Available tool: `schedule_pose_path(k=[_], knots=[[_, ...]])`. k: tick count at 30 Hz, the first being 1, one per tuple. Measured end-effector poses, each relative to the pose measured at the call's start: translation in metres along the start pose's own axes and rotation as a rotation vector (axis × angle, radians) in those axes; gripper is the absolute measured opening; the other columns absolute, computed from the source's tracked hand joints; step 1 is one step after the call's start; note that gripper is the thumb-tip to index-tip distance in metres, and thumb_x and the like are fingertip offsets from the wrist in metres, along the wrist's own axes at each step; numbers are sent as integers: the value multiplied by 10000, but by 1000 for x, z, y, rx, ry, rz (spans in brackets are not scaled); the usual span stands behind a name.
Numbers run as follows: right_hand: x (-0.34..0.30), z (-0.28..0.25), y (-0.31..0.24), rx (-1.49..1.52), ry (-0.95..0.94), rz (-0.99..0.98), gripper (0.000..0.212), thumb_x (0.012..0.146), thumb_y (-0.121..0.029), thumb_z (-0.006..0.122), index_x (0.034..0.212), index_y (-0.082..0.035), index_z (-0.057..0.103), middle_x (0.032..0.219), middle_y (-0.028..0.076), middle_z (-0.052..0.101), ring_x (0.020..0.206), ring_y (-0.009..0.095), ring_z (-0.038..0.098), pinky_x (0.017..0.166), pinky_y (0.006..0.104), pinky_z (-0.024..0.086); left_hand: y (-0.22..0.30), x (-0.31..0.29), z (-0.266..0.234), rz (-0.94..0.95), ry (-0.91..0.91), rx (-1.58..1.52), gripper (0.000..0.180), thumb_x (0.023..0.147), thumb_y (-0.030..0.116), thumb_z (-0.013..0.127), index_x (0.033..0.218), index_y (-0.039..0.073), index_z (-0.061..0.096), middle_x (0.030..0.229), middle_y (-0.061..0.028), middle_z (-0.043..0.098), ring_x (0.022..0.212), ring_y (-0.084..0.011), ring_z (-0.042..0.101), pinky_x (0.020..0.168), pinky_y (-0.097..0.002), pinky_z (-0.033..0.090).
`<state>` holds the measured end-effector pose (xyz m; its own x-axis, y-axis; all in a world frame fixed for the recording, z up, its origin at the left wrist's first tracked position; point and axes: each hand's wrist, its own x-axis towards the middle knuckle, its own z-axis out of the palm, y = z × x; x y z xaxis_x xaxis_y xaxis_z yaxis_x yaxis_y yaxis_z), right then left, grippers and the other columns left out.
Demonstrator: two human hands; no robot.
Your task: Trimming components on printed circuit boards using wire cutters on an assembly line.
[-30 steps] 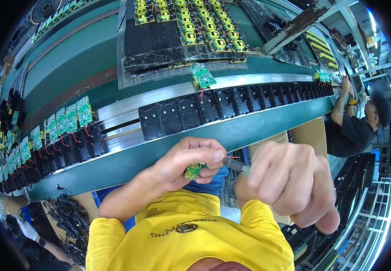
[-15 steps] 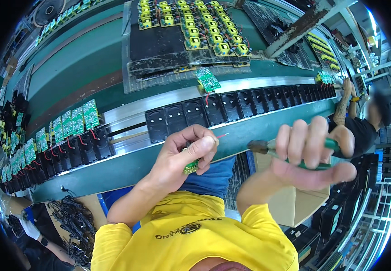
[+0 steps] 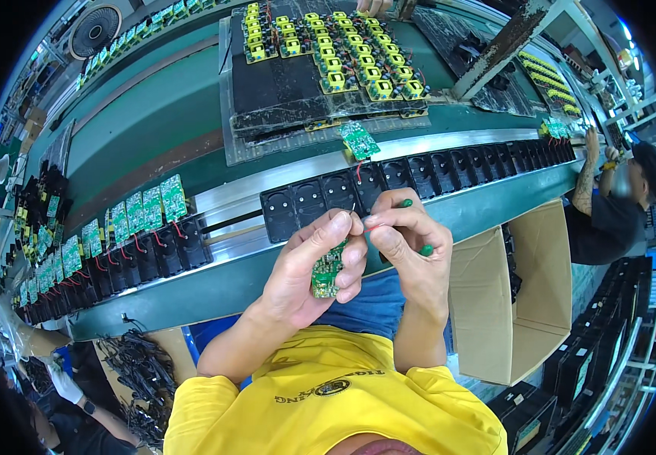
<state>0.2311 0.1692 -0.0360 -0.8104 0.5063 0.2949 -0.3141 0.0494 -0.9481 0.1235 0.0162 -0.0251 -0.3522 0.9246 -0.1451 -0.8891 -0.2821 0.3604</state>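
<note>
My left hand [image 3: 309,265] is closed around a small green circuit board [image 3: 328,274], held upright in front of my chest. Its thumb and forefinger pinch near a thin wire whose bare tip sticks up. My right hand [image 3: 416,254] comes against it, thumb and forefinger pinched at a short red wire [image 3: 372,226]. The same hand keeps hold of a green-handled cutting tool [image 3: 426,250]; its handle ends show between the fingers, while most of the tool is hidden. Just beyond my hands stands a row of black plastic cases [image 3: 309,199].
A circuit board [image 3: 360,140] on a red wire rests by one case. More wired boards [image 3: 146,208] line the left. Yellow transformer boards [image 3: 335,80] fill a black tray. A cardboard box [image 3: 487,303] stands right, near a co-worker [image 3: 616,205]; a gloved hand [image 3: 66,385] shows lower left.
My right hand has come in from the right with the green-handled tool and now pinches at the wire beside my left hand. My left hand has turned, showing more of the board.
</note>
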Motion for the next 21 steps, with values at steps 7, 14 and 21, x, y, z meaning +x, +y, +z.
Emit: schedule_pose_path(k=[7, 14, 21], knots=[[9, 37, -7, -245, 136, -248, 259, 922, 9, 842, 1177, -33, 856, 1169, 114, 666, 991, 173, 606, 818, 274, 486, 16, -17, 1, 263, 253, 649, 181, 1081, 155, 802, 1182, 13, 753, 952, -62, 726, 725, -108, 641, 544, -233, 503], [12, 44, 12, -762, 15, -351, 231, 856, -63, 919, 1082, -92, 879, 1148, 73, 670, 927, 180, 604, 774, 310, 515, 114, -22, 10, 274, 465, 1329, 129, 1012, 129, 822, 1052, 8, 802, 849, -13, 753, 709, -101, 632, 673, -225, 511], [6, 63, 32, -1092, -85, -371, 251, 818, -148, 968, 1055, -132, 888, 1117, 29, 670, 882, 201, 589, 762, 342, 530, 134, -13, -18, 223, 297, 1909, 58, 958, 44, 784, 981, -8, 774, 926, -10, 798, 767, -97, 626, 766, -228, 515]])
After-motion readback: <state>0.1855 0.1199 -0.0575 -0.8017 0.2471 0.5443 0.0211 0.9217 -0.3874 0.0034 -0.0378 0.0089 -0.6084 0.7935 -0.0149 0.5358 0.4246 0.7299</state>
